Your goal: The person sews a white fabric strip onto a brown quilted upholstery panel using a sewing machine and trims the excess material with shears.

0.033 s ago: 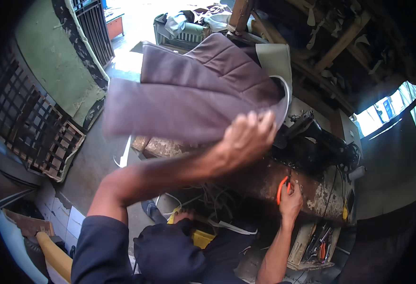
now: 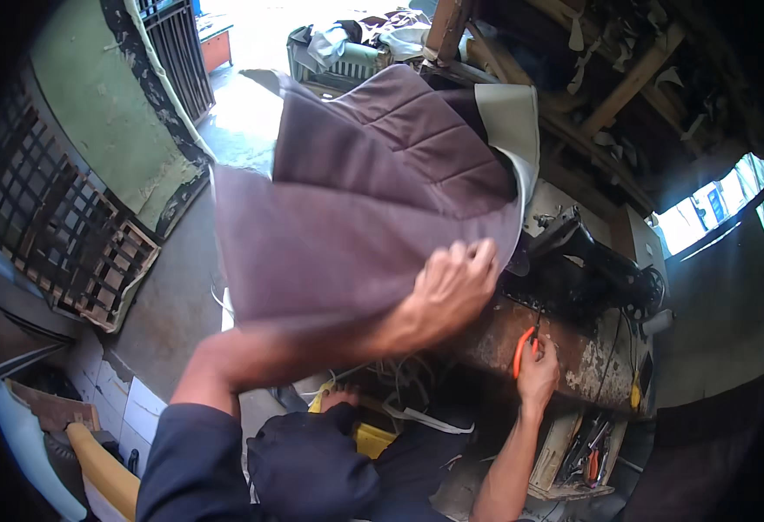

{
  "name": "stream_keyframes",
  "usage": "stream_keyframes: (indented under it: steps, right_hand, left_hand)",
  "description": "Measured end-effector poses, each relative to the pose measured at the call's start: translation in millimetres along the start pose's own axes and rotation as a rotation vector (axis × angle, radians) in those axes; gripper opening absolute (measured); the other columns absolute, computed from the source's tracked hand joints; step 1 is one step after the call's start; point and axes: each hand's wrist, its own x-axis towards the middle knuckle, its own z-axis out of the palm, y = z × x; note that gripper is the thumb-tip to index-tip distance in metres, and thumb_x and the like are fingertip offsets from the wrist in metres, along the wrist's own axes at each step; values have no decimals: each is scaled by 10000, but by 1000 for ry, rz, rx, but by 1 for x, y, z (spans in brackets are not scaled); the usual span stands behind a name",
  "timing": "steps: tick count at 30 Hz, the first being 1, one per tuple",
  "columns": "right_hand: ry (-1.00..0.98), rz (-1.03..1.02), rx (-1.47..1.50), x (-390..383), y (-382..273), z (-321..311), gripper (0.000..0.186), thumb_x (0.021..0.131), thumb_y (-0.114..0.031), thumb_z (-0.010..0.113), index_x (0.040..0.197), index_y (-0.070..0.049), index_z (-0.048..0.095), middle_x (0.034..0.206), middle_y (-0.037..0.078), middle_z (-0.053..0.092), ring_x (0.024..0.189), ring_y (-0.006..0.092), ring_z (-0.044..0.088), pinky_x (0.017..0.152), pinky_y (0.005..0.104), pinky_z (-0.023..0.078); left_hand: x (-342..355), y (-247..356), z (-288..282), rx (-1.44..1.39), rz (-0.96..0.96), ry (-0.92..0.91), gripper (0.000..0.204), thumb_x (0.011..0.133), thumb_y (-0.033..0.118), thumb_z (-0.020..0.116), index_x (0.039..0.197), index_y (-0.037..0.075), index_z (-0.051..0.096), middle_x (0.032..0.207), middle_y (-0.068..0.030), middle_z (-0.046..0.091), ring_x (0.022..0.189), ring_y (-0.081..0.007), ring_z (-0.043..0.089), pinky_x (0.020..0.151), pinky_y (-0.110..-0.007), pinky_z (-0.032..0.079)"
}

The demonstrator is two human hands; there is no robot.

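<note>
To the left of the sewing machine (image 2: pixel 573 270), a brown cover (image 2: pixel 347 226) is held spread out by the left hand (image 2: pixel 456 291), whose grip is closed on its right-hand edge, with the fingers bent over the material. Part of the machine's left end is hidden by that edge, and whether the two touch cannot be told. Stitched lines are seen across the upper part of the cover, a pale strip (image 2: pixel 522 187) is seen along its right side, and its lower part is slightly blurred. Behind that edge, beyond the machine's left end, a cream flap (image 2: pixel 514 122) is turned up. On the near side of the machine, an orange-handled tool (image 2: pixel 524 352) is held in the right hand (image 2: pixel 539 374); its grip is closed around the handles, and the dark tip is pointed toward the machine. The machine is carried by a worn wooden surface (image 2: pixel 604 370), and a white spool (image 2: pixel 658 323) is set just beside its right end. Below the machine, on the near side, an open drawer (image 2: pixel 549 461) is filled with hand tools (image 2: pixel 593 461). Well beyond the machine, to the left, a green basket (image 2: pixel 351 70) is heaped with cloths (image 2: pixel 325 43). Far to the left of the machine, a green panel (image 2: pixel 90 122) and a slatted frame (image 2: pixel 77 239) are stood near each other.
</note>
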Motion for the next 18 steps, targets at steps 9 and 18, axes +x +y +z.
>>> stream_keyframes:
  steps: [9, 18]
  right_hand:
    - [-42, -349, 621, -5, -78, 22, 473, 956, -98, 753, 1392, -8, 591, 1018, 37, 637, 765, 82, 581, 673, 268, 494]
    - [-236, -676, 140, 48, -113, 131, 501, 942, -201, 725, 1406, -64, 596, 1140, 193, 644, 1046, 394, 661, 901, 462, 525]
  left_hand:
    - [-87, 19, 20, -439, -273, -289, 729, 876, 258, 740, 1488, -16, 454, 1387, -236, 512, 1150, -401, 538, 947, -498, 471]
    - [-179, -10, -65, -616, -513, 28, 434, 895, 175, 746, 1298, 40, 659, 1391, -209, 573, 1361, -412, 488, 1115, -509, 436]
